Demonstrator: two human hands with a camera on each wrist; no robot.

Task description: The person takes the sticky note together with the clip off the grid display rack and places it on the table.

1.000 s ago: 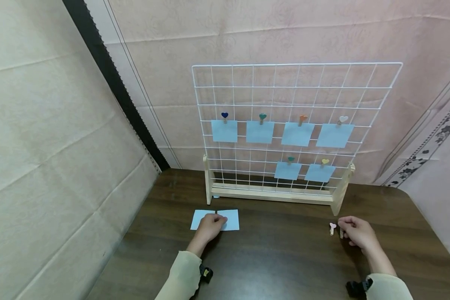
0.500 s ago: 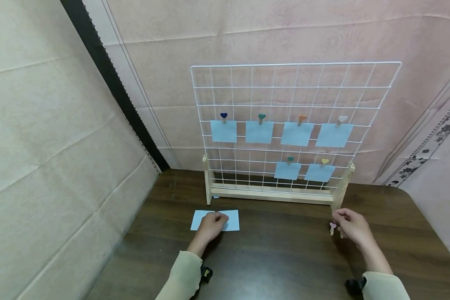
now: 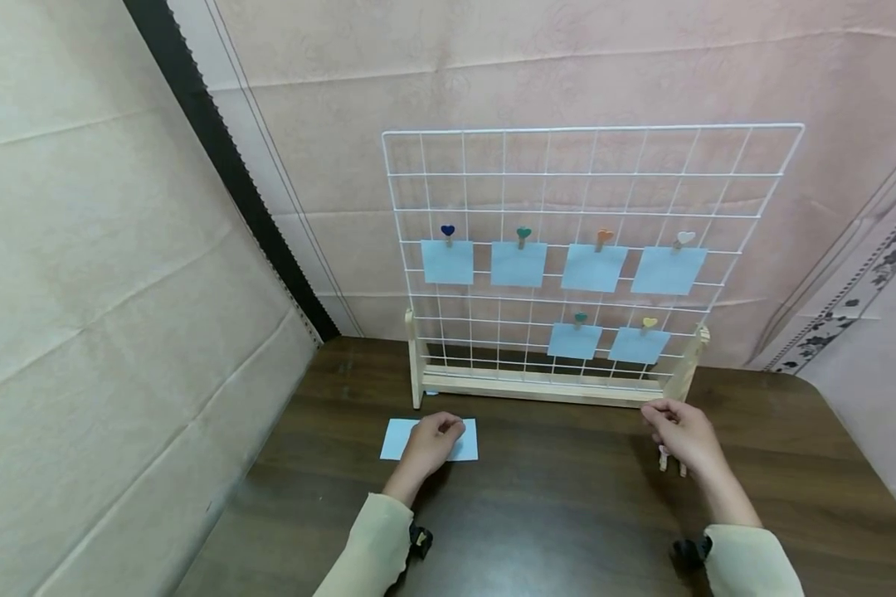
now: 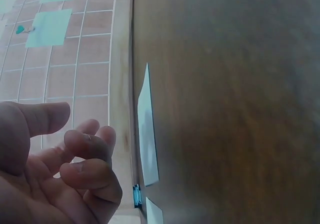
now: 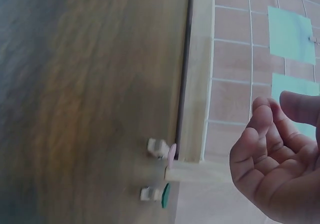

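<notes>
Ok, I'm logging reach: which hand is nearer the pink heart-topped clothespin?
Right. The right hand hovers by the clothespin; the left hand is far left, over blue cards.

1. Overall: we record bright, soft, fairly even light across the back cloth [image 3: 493, 50] and the side cloth [image 3: 104, 290] in the head view.
2. Glare: one milky patch, which we place on the dark tabletop [image 3: 523, 514], low and central.
3. Shadows: soft-edged, which we list beside the left hand [image 3: 429, 444] and the right hand [image 3: 685, 435].
4. Colour: in the left wrist view we find haze, the hung cards [image 4: 48, 28] washed to mint.
5. Focus: we log smeared wood grain in both wrist views, clips [image 5: 158, 148] soft-edged in the right.
</notes>
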